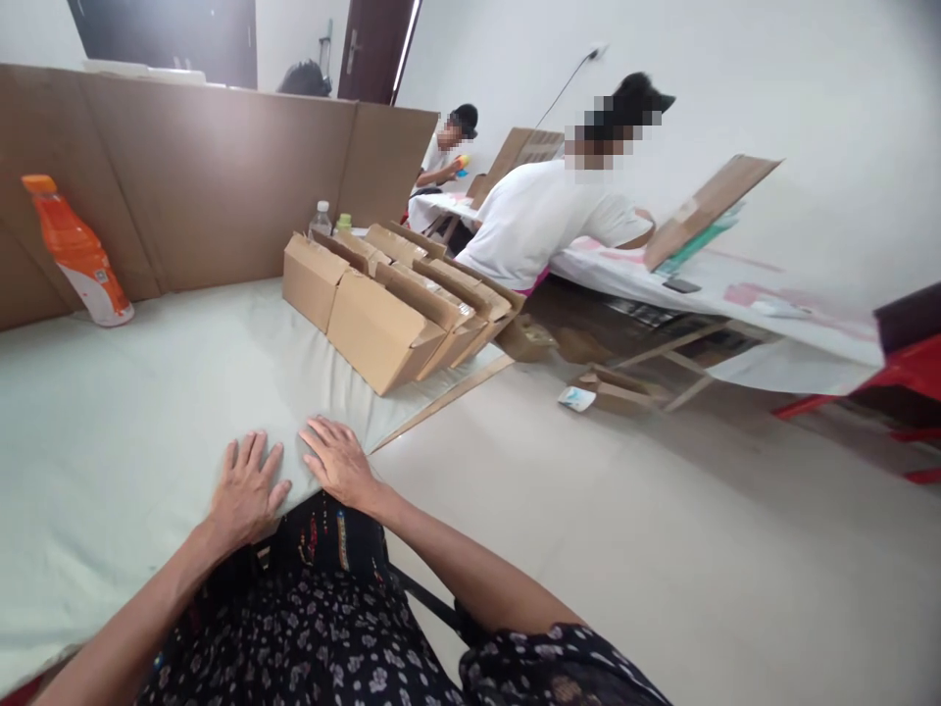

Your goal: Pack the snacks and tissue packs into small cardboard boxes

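Observation:
My left hand (pixel 248 490) lies flat on the pale cloth of the table (pixel 183 392), its fingers spread and nothing in it. Close beside it, near the table's edge, my right hand (pixel 338 461) rests palm down on the same cloth, fingers stretched out and holding nothing. Beyond my hands stands a group of open brown cardboard boxes (pixel 378 328), set side by side near the right edge. What is inside them is hidden. An orange-capped bottle (pixel 80 260) leans at the back left against a cardboard panel (pixel 242 186).
A clear small bottle (pixel 321 218) stands behind the boxes. To the right, a person in a white shirt (pixel 544 216) leans over another table (pixel 801 333). Boxes (pixel 618 387) lie on the floor below it. A red chair (pixel 908 378) is at the far right.

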Demonstrator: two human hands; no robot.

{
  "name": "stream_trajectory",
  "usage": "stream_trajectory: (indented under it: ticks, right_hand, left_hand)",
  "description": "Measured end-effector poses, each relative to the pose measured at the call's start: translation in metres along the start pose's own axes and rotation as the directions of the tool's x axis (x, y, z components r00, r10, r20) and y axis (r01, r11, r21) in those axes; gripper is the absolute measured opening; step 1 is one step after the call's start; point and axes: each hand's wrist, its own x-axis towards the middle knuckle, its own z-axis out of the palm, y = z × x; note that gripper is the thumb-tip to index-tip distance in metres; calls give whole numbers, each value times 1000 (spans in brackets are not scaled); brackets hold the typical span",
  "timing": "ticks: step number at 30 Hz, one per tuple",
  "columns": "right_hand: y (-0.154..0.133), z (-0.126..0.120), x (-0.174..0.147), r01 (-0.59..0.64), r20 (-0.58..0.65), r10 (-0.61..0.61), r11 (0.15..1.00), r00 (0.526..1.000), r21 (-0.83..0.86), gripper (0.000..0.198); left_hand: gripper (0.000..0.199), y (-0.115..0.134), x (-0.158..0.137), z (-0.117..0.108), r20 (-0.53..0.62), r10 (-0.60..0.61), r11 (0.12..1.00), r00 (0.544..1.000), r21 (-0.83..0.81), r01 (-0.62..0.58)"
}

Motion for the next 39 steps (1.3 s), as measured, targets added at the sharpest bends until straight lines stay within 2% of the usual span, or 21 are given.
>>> stream_trajectory:
  ticks: [4, 7, 13, 21, 31, 39]
  right_hand:
    - [1, 5, -19, 25, -52, -27, 999, 998, -23, 44]
    - [2, 8, -30, 41, -104, -42, 999, 994, -16, 43]
    - [2, 14, -39, 61, -190, -57, 998, 980, 15, 41]
    - [0, 17, -42, 102, -294, -95, 995, 951, 7, 39]
    - [-1, 17, -40, 103, -305, -84, 994, 949, 46, 38]
    - [1, 17, -35, 91, -247, -73, 994, 966, 61, 39]
  left_hand:
    - [54, 22, -19, -9, 21, -3, 1000, 1000, -29, 3]
    - [58, 29, -27, -12, 36, -23, 998, 999, -57, 25]
    - [59, 30, -31, -15, 83, -48, 994, 995, -90, 55]
    - [58, 34, -33, -20, 91, -64, 994, 994, -86, 72]
    - [56, 31, -34, -19, 66, -64, 996, 996, -65, 69]
    - [50, 27, -34, -14, -22, -46, 997, 999, -60, 45]
